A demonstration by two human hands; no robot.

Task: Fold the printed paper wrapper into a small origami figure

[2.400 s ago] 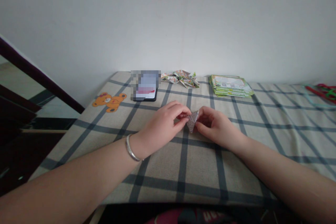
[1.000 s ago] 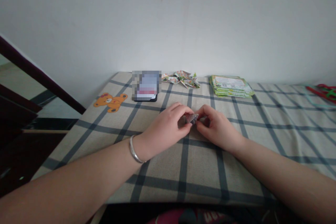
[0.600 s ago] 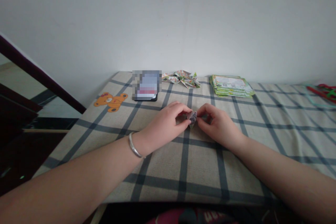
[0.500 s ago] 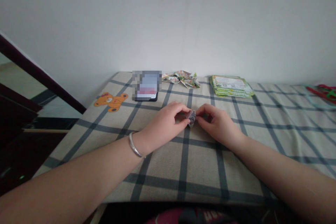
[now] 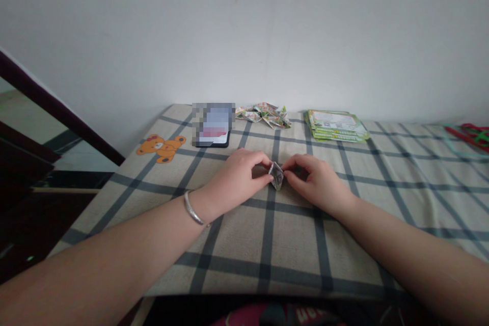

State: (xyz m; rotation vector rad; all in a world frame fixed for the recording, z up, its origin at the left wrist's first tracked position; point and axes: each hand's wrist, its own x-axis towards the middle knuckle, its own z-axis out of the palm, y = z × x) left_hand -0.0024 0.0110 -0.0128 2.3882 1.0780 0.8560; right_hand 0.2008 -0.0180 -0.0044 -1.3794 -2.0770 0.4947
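A small folded piece of paper (image 5: 276, 177), greyish and diamond-shaped from above, is pinched between both hands just over the checked cloth. My left hand (image 5: 244, 173), with a silver bangle on its wrist, grips the left edge of the paper between thumb and fingers. From the other side my right hand (image 5: 317, 179) pinches the right edge with thumb and forefinger. Beyond the hands, several folded paper pieces (image 5: 265, 113) with coloured print lie in a cluster. To their right rests a stack of green printed sheets (image 5: 336, 126).
A phone (image 5: 214, 125), partly pixelated, lies at the back left beside an orange bear figure (image 5: 161, 148). Red and green items (image 5: 476, 135) sit at the far right. The checked tablecloth (image 5: 229, 270) ends against a white wall (image 5: 244, 30); a dark rail (image 5: 57, 102) slopes at the left.
The folded paper has turned and tilted, so more of its inner face shows as a diamond. Both hands have shifted very slightly left, still pinching it.
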